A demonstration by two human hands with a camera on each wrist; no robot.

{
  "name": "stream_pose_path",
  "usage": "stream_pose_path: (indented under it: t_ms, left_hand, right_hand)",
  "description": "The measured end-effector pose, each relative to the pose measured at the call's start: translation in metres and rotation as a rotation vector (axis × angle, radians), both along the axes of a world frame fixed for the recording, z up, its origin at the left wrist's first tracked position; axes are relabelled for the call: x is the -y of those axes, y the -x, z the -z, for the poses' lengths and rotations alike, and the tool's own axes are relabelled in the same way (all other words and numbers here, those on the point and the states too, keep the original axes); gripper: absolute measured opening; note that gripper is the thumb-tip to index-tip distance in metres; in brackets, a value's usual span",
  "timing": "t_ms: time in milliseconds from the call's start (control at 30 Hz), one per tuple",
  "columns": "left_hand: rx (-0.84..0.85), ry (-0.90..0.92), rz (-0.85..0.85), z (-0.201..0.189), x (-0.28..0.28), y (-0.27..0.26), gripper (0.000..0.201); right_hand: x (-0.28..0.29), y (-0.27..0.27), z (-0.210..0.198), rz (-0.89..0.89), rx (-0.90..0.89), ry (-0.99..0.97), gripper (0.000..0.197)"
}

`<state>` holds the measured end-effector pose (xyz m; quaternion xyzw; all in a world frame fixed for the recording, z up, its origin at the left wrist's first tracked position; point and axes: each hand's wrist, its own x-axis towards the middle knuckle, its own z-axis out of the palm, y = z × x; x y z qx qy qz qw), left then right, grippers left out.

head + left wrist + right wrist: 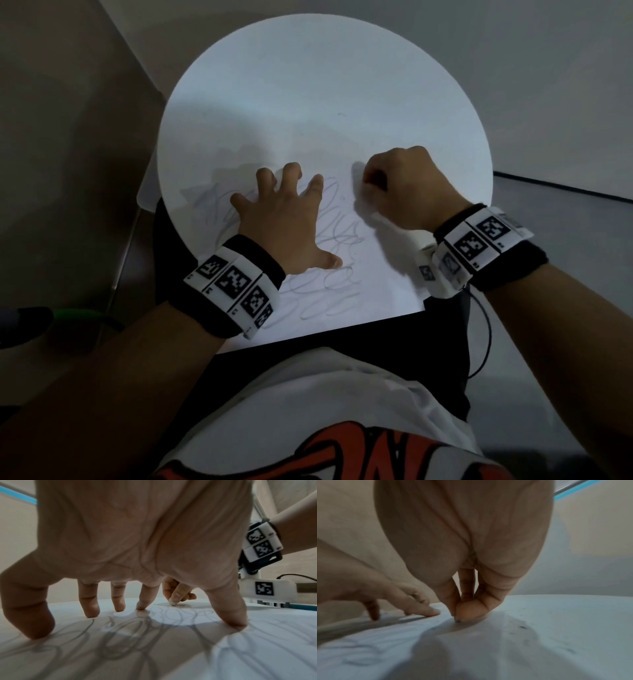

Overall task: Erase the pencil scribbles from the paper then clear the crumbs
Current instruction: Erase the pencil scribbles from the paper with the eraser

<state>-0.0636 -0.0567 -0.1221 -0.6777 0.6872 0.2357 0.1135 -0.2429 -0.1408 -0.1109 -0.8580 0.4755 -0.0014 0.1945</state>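
A white sheet of paper (pixel 383 281) lies on a round white table (pixel 308 78), with grey pencil scribbles (pixel 337 236) across its near half. My left hand (pixel 287 195) is spread wide, and its fingertips (pixel 90 613) press the paper down over the scribbles. My right hand (pixel 371 181) is curled just right of it. Its thumb and fingers pinch a small eraser (pixel 172 602) whose tip touches the paper (pixel 556 649); the eraser (pixel 458 620) is almost wholly hidden. A few dark crumbs (pixel 523 627) lie to the right of it.
The paper's near edge overhangs the table toward my lap. A black cable (pixel 488 342) hangs from my right wrist unit. A green and dark object (pixel 68 313) lies on the floor at the left. A tiny dark speck (pixel 340 114) sits farther back on the table.
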Motion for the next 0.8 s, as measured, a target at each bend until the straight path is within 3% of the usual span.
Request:
stream_pose_path:
  t_ms: [133, 267, 367, 500, 633, 800]
  left_hand:
    - [0.002, -0.002, 0.003, 0.000, 0.000, 0.000, 0.126]
    - [0.005, -0.001, -0.001, 0.000, 0.000, 0.000, 0.125]
    - [0.007, 0.003, 0.002, 0.001, 0.000, 0.000, 0.126]
    - [0.010, 0.001, 0.000, 0.001, 0.000, 0.000, 0.126]
    - [0.009, -0.002, -0.001, 0.003, 0.000, 0.000, 0.127]
    - [0.012, -0.001, -0.003, 0.002, 0.000, 0.000, 0.126]
  right_hand:
    - [-0.017, -0.008, 0.000, -0.119, -0.002, -0.092, 0.012]
    - [0.000, 0.001, 0.002, 0.014, 0.022, 0.000, 0.012]
    - [-0.016, -0.006, 0.001, -0.103, 0.019, -0.075, 0.010]
    - [-0.010, 0.002, 0.002, 0.010, 0.030, -0.027, 0.011]
    - [-0.024, -0.006, 0.003, -0.105, 0.037, -0.112, 0.009]
    - [-0.011, 0.001, 0.004, 0.030, 0.021, -0.039, 0.011]
